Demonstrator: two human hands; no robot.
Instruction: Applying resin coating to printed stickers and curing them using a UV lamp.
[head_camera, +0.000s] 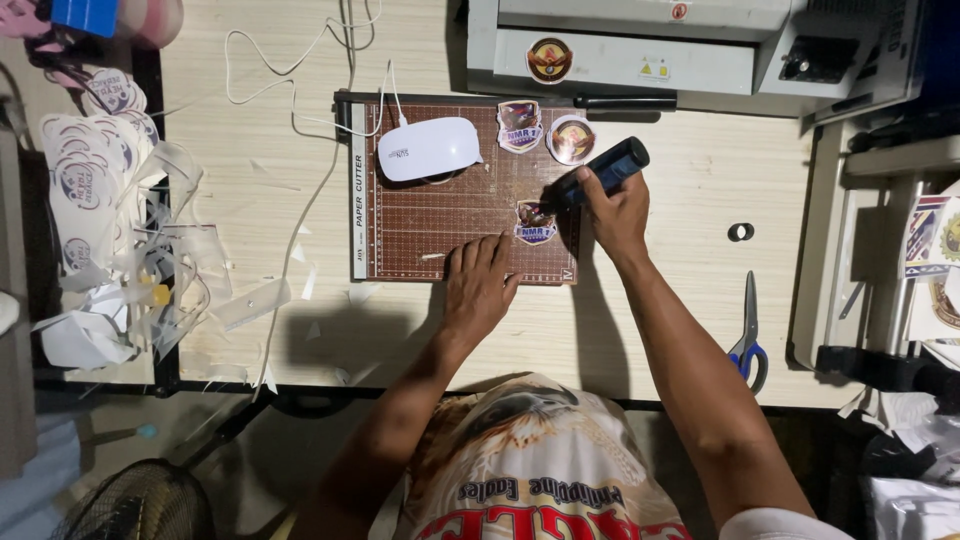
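My right hand (617, 210) grips a dark blue bottle (608, 168), its tip pointing down at a shield-shaped sticker (535, 224) on a brown paper cutter board (440, 215). My left hand (478, 285) rests flat on the board's near edge, fingers spread, holding nothing. Two more stickers, one shield-shaped (520, 125) and one round (571, 139), lie at the board's far side. A small white lamp (429, 148) with a cable stands on the board's far left.
A grey machine (640, 45) stands at the back. Blue-handled scissors (747, 335) and a small black ring (741, 232) lie to the right. Round sticker sheets and clear plastic scraps (110, 220) pile up at the left. A fan (140, 500) sits below the desk.
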